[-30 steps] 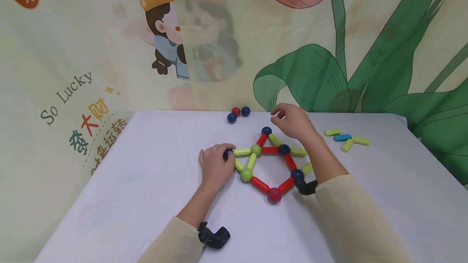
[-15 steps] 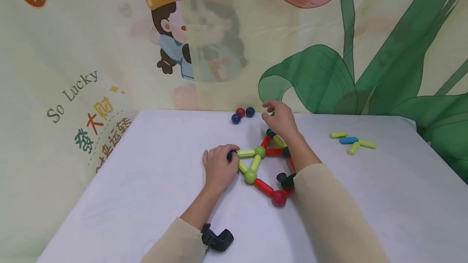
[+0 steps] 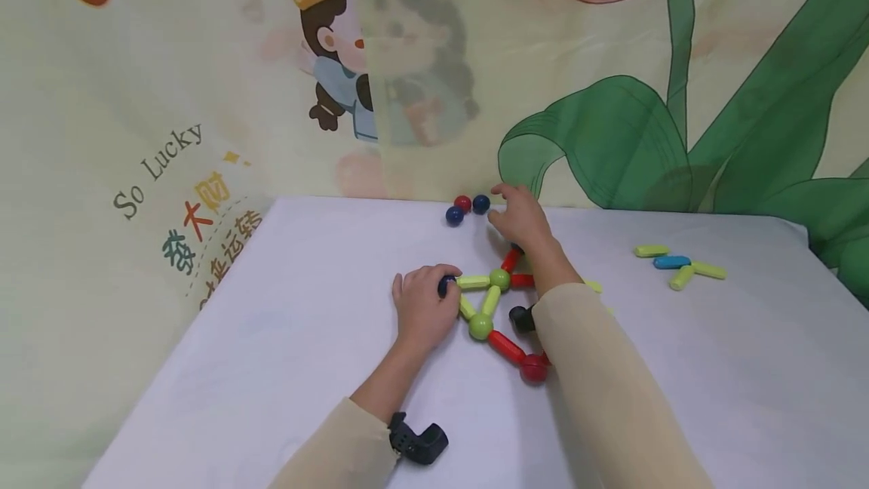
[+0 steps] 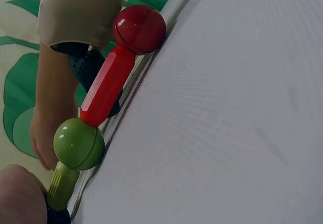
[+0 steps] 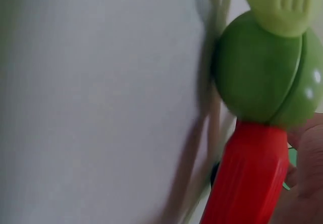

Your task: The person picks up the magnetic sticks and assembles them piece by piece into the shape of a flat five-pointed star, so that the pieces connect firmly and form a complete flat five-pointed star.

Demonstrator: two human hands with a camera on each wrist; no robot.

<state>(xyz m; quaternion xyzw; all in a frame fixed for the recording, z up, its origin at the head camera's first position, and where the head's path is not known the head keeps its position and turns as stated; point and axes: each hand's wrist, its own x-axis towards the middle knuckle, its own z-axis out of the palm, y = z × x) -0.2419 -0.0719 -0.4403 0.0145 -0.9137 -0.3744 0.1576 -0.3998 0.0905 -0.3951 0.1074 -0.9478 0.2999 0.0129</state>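
A flat frame of magnetic sticks and balls lies on the white table. In the head view, my left hand point(image 3: 426, 308) grips the dark blue ball point(image 3: 446, 286) at its left corner. Yellow-green sticks run from there to two green balls point(image 3: 481, 326), and a red stick point(image 3: 507, 347) leads to a red ball point(image 3: 533, 369). Over the far side of the frame reaches my right hand point(image 3: 523, 219), fingers spread, holding nothing. Its fingertips are close to a loose dark blue ball point(image 3: 481, 204). My right forearm hides much of the frame's right side. A green ball point(image 5: 262, 72) looms in the right wrist view.
Beside that loose ball, at the table's far edge, lie a red ball point(image 3: 462, 204) and another dark blue ball point(image 3: 454, 216). Several loose sticks, yellow-green ones and a blue stick point(image 3: 671, 262), lie to the right. A printed curtain point(image 3: 434, 96) hangs behind the table.
My right hand has moved left over the frame toward the loose balls, its fingers spreading. The left hand keeps its grip on the corner ball. The head view has shifted slightly.
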